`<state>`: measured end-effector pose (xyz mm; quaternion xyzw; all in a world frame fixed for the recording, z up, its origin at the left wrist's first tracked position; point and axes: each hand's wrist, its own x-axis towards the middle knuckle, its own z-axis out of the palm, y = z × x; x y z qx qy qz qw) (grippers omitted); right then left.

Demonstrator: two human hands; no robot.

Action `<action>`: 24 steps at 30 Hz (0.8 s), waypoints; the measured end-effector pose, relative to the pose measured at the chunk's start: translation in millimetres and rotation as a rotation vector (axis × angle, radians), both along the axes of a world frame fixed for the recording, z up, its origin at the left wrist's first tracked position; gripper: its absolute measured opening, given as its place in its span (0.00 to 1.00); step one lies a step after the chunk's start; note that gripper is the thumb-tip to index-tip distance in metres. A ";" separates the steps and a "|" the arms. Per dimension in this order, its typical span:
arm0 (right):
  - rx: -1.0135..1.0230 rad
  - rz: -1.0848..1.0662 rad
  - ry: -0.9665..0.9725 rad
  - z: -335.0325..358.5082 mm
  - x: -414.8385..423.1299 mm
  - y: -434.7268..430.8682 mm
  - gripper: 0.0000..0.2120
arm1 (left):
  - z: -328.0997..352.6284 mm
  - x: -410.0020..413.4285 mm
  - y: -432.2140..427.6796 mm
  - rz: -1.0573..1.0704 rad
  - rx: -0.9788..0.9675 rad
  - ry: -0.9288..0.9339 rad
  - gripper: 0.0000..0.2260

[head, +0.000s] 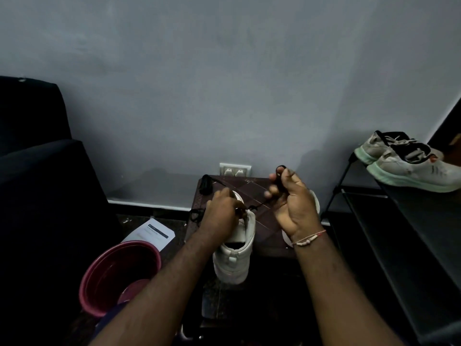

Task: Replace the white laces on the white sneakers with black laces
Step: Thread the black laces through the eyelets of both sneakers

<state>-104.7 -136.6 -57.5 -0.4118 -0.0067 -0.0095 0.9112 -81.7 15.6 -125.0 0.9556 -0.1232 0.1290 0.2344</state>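
Note:
A white sneaker [235, 255] stands on a small dark stool [264, 216], heel toward me. My left hand [222, 211] rests on its upper front and pinches a black lace [257, 206] at the eyelets. From there the lace runs taut up to my right hand [291, 203], which is raised and closed on its other part, a loop showing above the fingers. A second white sneaker [315, 198] lies mostly hidden behind my right hand. Another bundled black lace [205, 184] sits at the stool's far left corner.
A pink bucket [119, 275] stands on the floor at the left, a printed paper sheet [152, 233] behind it. A dark sofa [37, 183] fills the left side. At the right, a black shoe rack [399, 221] carries a pair of grey-white sneakers [409, 163]. A wall socket [235, 169] is behind the stool.

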 end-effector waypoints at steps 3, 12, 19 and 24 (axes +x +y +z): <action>-0.819 -0.128 -0.124 -10.0 11.9 -0.1 0.06 | 0.5 1.3 -0.8 -0.014 -0.020 0.017 0.07; -1.901 0.204 -0.255 -51.2 19.9 -5.6 0.08 | -5.9 4.3 -1.4 -0.009 -0.225 0.143 0.07; -0.007 0.026 0.004 -8.9 7.1 -1.2 0.11 | -7.4 3.8 -1.3 0.020 -0.269 0.226 0.07; -1.434 0.009 -0.166 -44.6 22.6 5.9 0.09 | -2.9 1.1 -0.2 0.048 -0.301 0.218 0.19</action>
